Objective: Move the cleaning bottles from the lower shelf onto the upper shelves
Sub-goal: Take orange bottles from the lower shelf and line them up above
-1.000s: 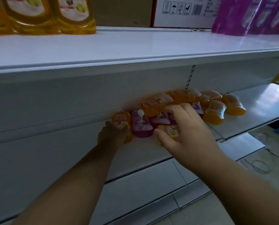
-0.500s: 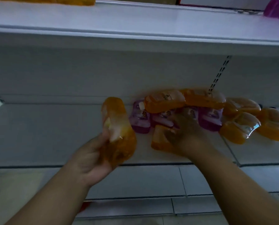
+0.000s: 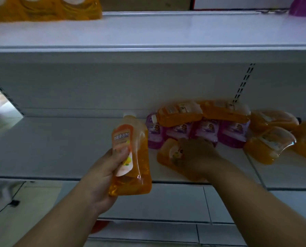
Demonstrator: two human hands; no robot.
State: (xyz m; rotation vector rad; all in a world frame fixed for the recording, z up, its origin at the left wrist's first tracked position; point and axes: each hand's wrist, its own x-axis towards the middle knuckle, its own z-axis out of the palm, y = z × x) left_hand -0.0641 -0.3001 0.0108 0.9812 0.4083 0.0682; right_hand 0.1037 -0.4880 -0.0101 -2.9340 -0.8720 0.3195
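Already the left hand (image 3: 104,175) gripped an upright orange detergent bottle (image 3: 130,157), thumb across its label, in front of the lower shelf (image 3: 59,148). The right hand (image 3: 196,157) lay over a second orange bottle (image 3: 168,155) lying flat there; whether its fingers had closed round it could not be told. Lifting well probably meant grasping the waist firmly, since the translucent plastic looked glossy and slippery. Purple bottles (image 3: 203,131) lay behind; the upper shelf (image 3: 166,32) was smooth white.
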